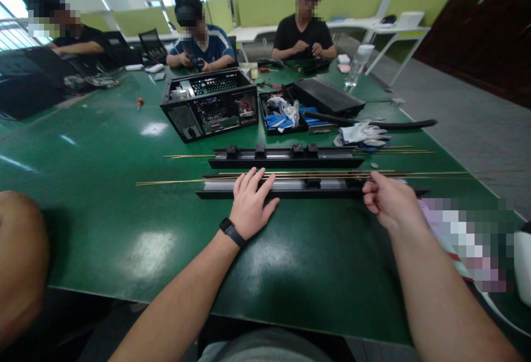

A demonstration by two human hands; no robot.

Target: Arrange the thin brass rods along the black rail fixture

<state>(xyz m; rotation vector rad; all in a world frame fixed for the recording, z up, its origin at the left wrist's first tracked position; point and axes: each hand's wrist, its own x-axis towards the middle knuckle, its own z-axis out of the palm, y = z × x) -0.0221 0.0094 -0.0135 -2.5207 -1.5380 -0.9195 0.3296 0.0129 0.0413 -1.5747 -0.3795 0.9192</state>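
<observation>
My left hand (251,201) lies with fingers spread over the near black rail (286,194), its fingertips on the thin gold-coloured rods (186,181) laid along it. At the rail's right part, my right hand (390,198) is closed, thumb and index finger pinched on one of these rods; the exact grip is partly hidden. The rods stick out past both rail ends. A dark block (312,183) sits in the rail between my hands. Behind it lies a second, parallel black rail (286,163) with several dark blocks and more thin rods.
An open black computer case (211,108) stands beyond the rails. Right of it are a tray (306,124) with gloves, a black panel (327,96) and white gloves (365,134). A plastic bag (435,218) lies beside my right forearm. Several people sit around the green table (95,218).
</observation>
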